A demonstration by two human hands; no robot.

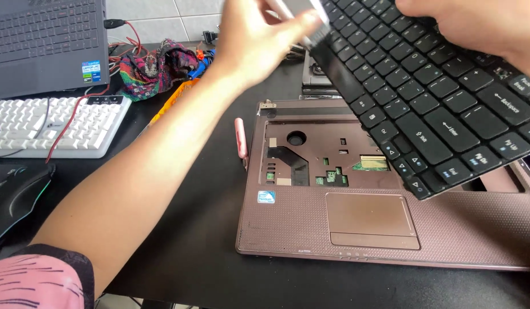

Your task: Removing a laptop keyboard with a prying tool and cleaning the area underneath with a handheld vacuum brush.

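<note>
Your left hand (pixel 259 40) and right hand (pixel 476 23) hold the black laptop keyboard (pixel 431 97) tilted above the brown laptop base (pixel 390 229), whose bay lies open. At nine o'clock of it lies a pink screwdriver (pixel 241 140).

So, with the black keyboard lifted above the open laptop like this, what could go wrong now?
1. The keyboard is tilted, held only at its upper edges by the left hand and right hand; it might slip onto the exposed circuit board.
2. If a ribbon cable joins them, which I cannot see, pulling could tear it.
3. The pink tool lies beside the laptop base; the forearm could knock it.
</note>
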